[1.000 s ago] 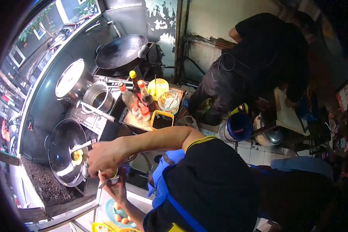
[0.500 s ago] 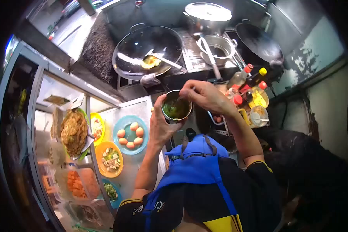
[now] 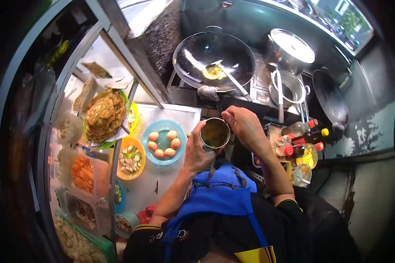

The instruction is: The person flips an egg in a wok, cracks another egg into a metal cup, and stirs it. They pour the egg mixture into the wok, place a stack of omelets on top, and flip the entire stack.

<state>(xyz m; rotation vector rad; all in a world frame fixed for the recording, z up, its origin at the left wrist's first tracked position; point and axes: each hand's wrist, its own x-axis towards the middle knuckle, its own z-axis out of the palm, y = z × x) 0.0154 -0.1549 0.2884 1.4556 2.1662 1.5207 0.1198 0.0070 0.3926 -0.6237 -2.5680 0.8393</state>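
Note:
My left hand [image 3: 196,148] is wrapped round a cup [image 3: 207,145] with a light rim, its mouth facing up at me. Inside is a dark greenish mixture [image 3: 215,133]. Close against the cup's right rim, my right hand [image 3: 245,129] has its fingers curled in a pinch; whatever is in them is hidden. Beyond the hands stands a large black wok [image 3: 193,50] holding a yellow egg-like portion [image 3: 211,72]. A long-handled spatula [image 3: 236,82] rests in the wok, its handle over the near rim.
Whole eggs lie on a blue plate [image 3: 150,154] at left, near an orange plate of chopped food [image 3: 141,173]. A glass display case [image 3: 112,193] borders the left side. Sauce bottles [image 3: 309,137], a lidded pot [image 3: 289,46], a saucepan [image 3: 293,83] and another wok [image 3: 329,96] stand right.
The camera view has swung left, so the scene sits further right. My right hand has moved from over the cup's mouth to its right rim. My left hand still holds the cup.

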